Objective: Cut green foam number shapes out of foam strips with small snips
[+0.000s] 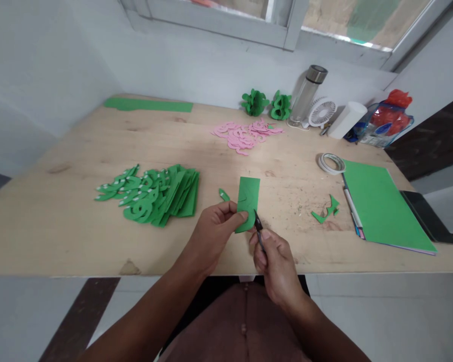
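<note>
A green rectangular piece of foam or card (249, 193), with a drawn curve on it, is pinched at its lower left by the thumb and fingers of my left hand (216, 232). My right hand (274, 254) grips a small pair of dark scissors (259, 229), whose blades meet the right edge of that piece near its rounded lower corner. A small green cut shape (224, 195) lies just beyond my left fingers. To the left is a heap of green cut shapes with white patches (138, 193), running into a stack of green pieces (181, 196).
Green offcuts (326, 211) and crumbs lie right of my hands. Farther right are tape rolls (331, 163), green sheets (385, 206), pens (353, 208) and a dark phone-like slab (428, 216). Pink cutouts (241, 137), a bottle (307, 95) and a small fan (322, 112) are toward the wall.
</note>
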`<state>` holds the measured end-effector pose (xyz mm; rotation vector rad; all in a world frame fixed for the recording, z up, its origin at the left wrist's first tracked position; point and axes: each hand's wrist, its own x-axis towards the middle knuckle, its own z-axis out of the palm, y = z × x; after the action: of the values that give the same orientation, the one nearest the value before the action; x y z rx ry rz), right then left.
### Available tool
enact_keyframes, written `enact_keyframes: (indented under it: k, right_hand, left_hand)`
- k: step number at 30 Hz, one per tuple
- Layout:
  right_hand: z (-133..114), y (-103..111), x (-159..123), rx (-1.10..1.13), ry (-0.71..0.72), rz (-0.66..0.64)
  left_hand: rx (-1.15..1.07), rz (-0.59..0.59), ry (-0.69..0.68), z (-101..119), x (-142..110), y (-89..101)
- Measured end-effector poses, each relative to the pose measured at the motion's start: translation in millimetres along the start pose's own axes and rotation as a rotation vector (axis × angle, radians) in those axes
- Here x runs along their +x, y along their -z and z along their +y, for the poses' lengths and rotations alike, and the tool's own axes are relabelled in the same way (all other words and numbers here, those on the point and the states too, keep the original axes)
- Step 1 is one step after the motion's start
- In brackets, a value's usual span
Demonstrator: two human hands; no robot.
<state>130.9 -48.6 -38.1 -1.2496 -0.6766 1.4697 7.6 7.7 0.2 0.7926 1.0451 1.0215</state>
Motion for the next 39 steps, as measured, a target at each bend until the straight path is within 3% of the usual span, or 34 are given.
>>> enact_keyframes:
  k: [17,39]
  right_hand:
    - [-0.3,10.5,2.4,-0.081,-0.003,-0.052]
    - [-3.0,2.9,2.6,0.006,-0.036,-0.057]
  left_hand:
    - [0.079,-0.012,0.010,0.3,1.5,7.5]
    - [0.030,-0.024,0.008,-3.9,-0.5,4.0]
